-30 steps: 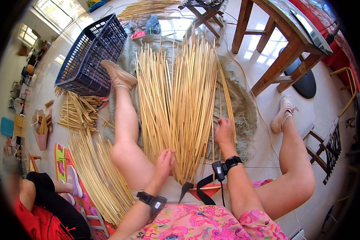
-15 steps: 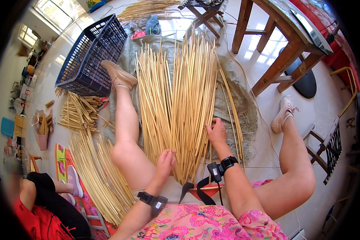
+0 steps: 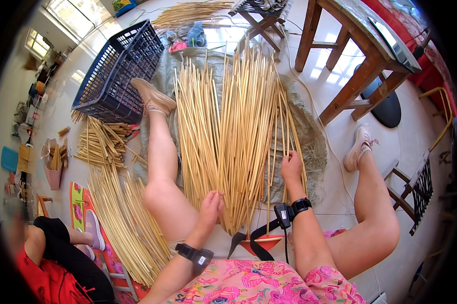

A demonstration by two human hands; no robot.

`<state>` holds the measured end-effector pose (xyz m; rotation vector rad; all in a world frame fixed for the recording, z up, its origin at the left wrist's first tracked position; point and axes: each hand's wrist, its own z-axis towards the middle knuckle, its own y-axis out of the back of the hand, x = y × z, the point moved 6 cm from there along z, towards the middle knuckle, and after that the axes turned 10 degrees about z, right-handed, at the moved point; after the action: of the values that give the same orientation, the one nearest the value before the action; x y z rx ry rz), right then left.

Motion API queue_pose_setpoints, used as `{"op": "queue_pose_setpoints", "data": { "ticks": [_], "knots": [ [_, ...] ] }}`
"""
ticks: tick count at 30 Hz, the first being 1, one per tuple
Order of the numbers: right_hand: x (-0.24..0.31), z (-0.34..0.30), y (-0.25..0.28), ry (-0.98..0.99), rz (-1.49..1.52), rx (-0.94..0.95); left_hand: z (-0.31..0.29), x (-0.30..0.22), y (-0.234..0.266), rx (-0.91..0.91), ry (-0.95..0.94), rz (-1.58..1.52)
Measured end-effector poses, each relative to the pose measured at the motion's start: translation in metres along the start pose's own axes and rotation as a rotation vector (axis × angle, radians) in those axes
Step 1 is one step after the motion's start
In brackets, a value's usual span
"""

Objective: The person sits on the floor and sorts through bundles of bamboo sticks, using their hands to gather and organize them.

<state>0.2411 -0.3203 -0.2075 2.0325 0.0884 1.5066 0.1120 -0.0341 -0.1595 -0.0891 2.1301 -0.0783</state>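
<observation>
Spread over grey-green woven sheet (image 3: pixel 306 124): long straw-coloured reed-like sticks (image 3: pixel 246 131). At sheet's near edge: bare left hand (image 3: pixel 211 206), half-curled. Over sheet's right side: bare right hand (image 3: pixel 291 166), bent at outlying sticks. Either hold: unclear. Seemingly separating sticks; next calling for precise pinch.

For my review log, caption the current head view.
Left hand near the lower end of long tan sticks, right hand at their right side, blue crate upper left.

No text is readable, including white labels (image 3: pixel 202 261) on the black wrist devices (image 3: pixel 279 212).
</observation>
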Motion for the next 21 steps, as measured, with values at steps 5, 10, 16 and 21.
{"op": "queue_pose_setpoints", "data": {
  "ticks": [5,10,16,21],
  "knots": [
    [0.000,0.000,0.016,0.080,0.022,-0.258,0.004,0.004,0.002,0.008,-0.030,0.000],
    [0.030,-0.009,0.029,0.392,-0.249,-0.392,0.003,0.004,0.004,0.006,-0.031,0.005],
    [0.037,-0.012,-0.006,0.262,-0.243,0.033,0.003,0.005,0.003,0.008,-0.019,0.004],
    [0.036,-0.024,-0.020,0.076,-0.341,0.116,0.001,0.001,0.003,0.009,-0.015,-0.002]
  ]
}}
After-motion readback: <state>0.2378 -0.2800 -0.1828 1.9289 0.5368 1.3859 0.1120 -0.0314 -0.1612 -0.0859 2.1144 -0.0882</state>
